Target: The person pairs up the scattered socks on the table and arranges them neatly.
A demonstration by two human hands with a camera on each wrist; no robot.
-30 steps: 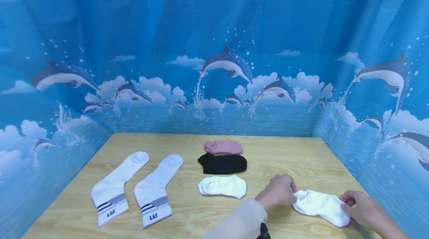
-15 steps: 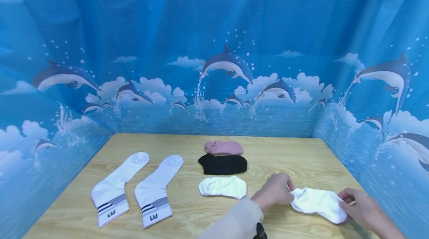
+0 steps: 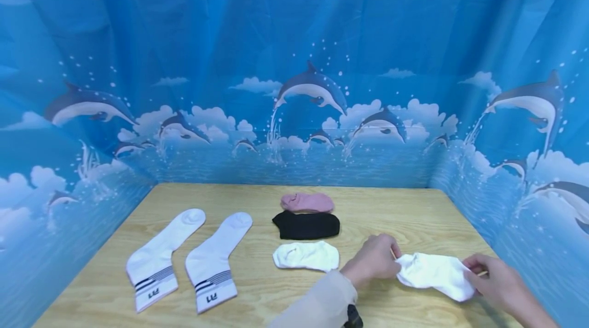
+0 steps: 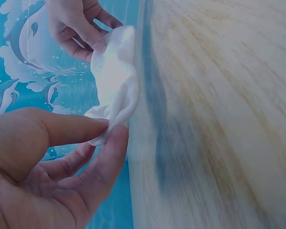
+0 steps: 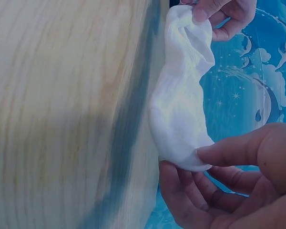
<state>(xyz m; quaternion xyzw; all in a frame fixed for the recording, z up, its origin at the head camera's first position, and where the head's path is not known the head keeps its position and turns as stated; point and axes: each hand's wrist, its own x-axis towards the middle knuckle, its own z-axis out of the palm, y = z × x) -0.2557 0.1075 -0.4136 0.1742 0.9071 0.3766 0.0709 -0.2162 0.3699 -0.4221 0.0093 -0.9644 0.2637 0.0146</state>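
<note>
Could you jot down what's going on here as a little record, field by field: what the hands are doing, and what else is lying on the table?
Left hand: left hand pinches one end of the white ankle sock
Right hand: right hand pinches the other end
Sock position: stretched between both hands, just above the wooden table
Middle column: pink sock farthest, black sock next, second white ankle sock nearest
Left side: two long white socks with striped cuffs, side by side
Surround: blue dolphin curtain

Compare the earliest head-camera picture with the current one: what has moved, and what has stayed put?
The white ankle sock, pinched at each end by the left hand and right hand, has shifted slightly left and up. No grip changed. The other socks on the wooden table lie unmoved.
</note>
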